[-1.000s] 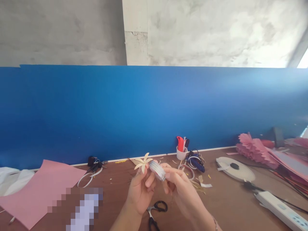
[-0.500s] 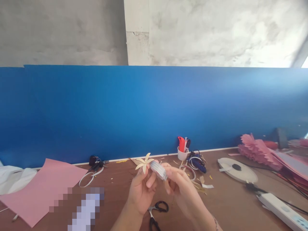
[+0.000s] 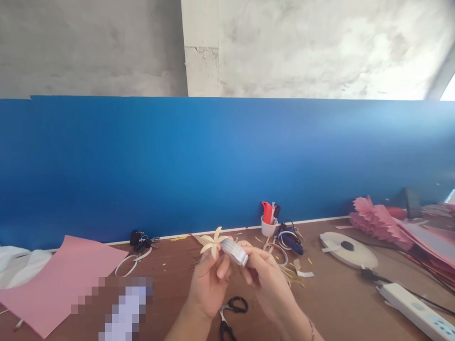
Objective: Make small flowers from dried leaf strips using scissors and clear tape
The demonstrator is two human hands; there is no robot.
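Note:
My left hand (image 3: 209, 286) is closed, pinching a cream flower (image 3: 213, 241) with narrow pointed petals between thumb and fingers. The flower faces up above the thumb, and whatever lies below it is hidden by the fingers. Just right of it, a whitish, see-through roll with ribbed sides (image 3: 234, 252), which looks like clear tape, is tilted between both hands. The fingers of my right hand (image 3: 267, 279) are closed on its right end. Scissors with black handles (image 3: 237, 304) lie on the table below the hands.
Pink paper (image 3: 67, 284) lies left, beside keys and a looped white strip (image 3: 130, 265). Behind stands a white cup of pens (image 3: 268, 229) against the blue partition (image 3: 213, 156). Right are an oval white object (image 3: 350, 253), a power strip (image 3: 414, 303) and ruffled pink paper (image 3: 380, 222).
The view has shifted very slightly, so the table things sit a little farther left. Both hands keep nearly the same grip, with the flower and roll almost unmoved.

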